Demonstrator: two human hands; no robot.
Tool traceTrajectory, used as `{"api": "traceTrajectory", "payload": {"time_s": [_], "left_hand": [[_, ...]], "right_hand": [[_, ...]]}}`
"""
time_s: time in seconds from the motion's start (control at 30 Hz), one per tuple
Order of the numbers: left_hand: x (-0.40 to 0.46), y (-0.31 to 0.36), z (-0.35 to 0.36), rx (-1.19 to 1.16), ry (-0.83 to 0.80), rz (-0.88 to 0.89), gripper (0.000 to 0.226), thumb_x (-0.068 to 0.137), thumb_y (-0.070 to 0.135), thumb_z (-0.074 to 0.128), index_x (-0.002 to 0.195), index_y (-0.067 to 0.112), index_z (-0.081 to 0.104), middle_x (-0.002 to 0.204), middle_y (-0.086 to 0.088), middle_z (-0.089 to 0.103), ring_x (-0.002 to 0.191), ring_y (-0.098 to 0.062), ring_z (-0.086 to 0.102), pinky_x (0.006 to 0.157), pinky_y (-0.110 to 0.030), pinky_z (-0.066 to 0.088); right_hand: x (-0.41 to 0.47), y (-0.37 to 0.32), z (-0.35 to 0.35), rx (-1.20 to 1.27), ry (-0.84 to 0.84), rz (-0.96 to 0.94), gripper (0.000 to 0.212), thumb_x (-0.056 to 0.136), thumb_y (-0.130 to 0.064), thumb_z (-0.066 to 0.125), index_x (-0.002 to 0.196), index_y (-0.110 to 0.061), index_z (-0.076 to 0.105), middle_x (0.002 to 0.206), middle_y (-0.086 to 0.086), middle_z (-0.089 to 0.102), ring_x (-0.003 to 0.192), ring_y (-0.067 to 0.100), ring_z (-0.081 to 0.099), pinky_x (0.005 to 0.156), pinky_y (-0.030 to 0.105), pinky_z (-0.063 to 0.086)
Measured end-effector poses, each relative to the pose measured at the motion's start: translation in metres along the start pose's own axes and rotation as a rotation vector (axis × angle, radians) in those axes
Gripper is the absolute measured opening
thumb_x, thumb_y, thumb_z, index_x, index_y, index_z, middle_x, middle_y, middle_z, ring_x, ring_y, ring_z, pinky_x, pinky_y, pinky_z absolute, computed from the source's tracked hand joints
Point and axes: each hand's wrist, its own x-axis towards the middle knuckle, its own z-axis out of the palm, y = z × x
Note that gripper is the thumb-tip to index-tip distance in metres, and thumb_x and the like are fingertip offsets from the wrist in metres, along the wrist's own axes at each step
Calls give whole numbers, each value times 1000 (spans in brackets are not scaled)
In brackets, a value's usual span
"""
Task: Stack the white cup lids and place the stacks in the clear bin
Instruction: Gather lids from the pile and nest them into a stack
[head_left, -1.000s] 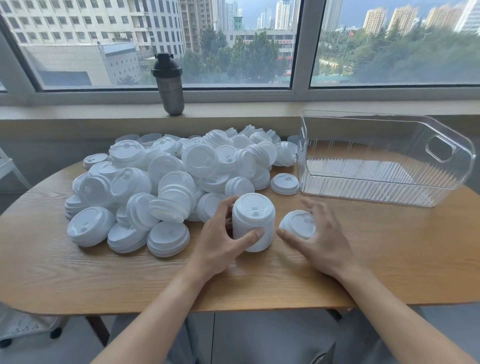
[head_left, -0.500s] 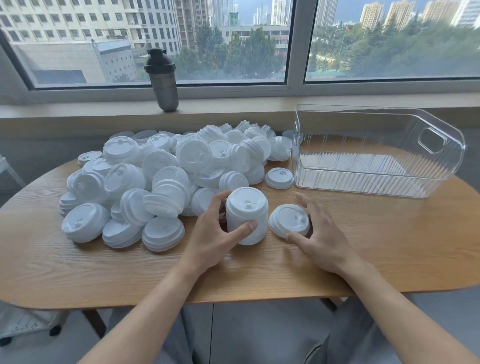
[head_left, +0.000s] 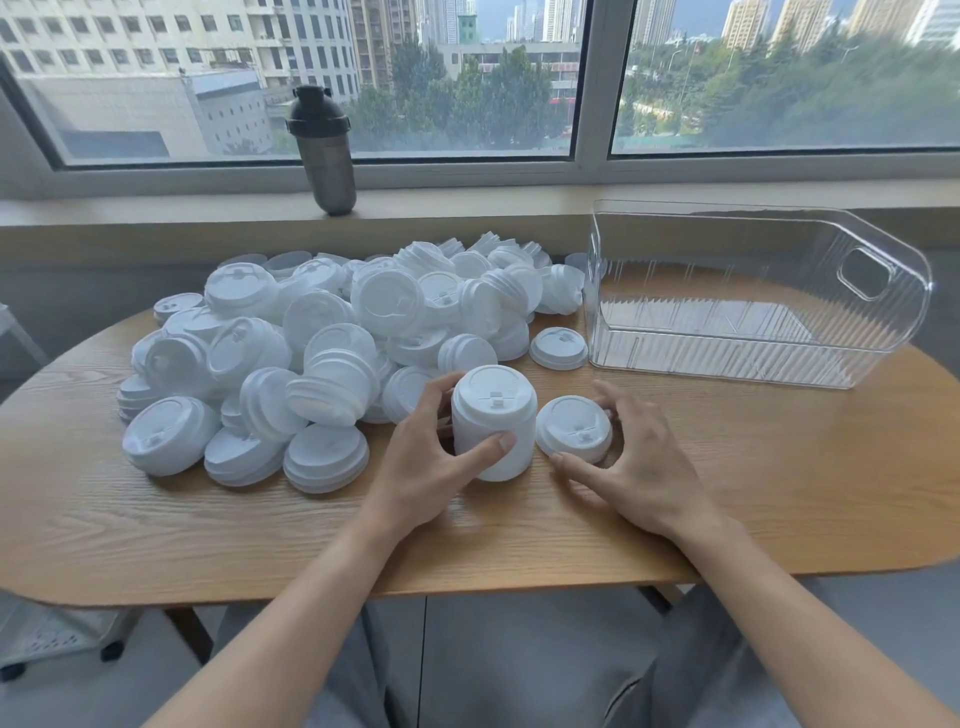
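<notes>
The left hand (head_left: 426, 462) curls round an upright stack of white lids (head_left: 493, 421) standing on the wooden table (head_left: 779, 493), thumb across its near side and fingers wrapped behind; just right of it the right hand (head_left: 644, 467) has thumb and fingers spread around a single lid (head_left: 574, 427) that sits tilted, its near edge by the thumb tip and its far edge against the fingertips; stack and single lid stand just beside each other, almost touching. Behind and left, a loose heap of lids (head_left: 337, 338) covers the table's left half and reaches close to the stack; one flat lid (head_left: 559, 347) lies just beside the clear bin (head_left: 883, 332). The bin stands at the far right near the table's back edge, its open top facing up, nothing inside; bare wood lies between the hands and the bin, and along the near edge. A dark shaker bottle (head_left: 324, 150) stands on the window sill (head_left: 467, 202).
</notes>
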Motion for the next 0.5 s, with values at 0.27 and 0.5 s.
{"api": "traceTrajectory", "payload": {"time_s": [0.27, 0.5], "left_hand": [[0, 0, -1, -11, -13, 0, 76, 75, 47, 83, 141, 30, 48, 126, 22, 64, 118, 12, 57, 89, -4, 43], [0, -1, 0, -19, -11, 6, 73, 80, 37, 85, 142, 29, 49, 124, 23, 65, 117, 13, 57, 89, -4, 43]], "right_hand": [[-1, 2, -1, 64, 5, 3, 79, 78, -38, 85, 146, -24, 48, 135, -10, 56, 123, 10, 53, 108, 31, 42], [0, -2, -6, 170, 100, 53, 72, 73, -51, 86, 135, -27, 59, 125, -12, 55, 116, 5, 55, 103, 34, 48]]}}
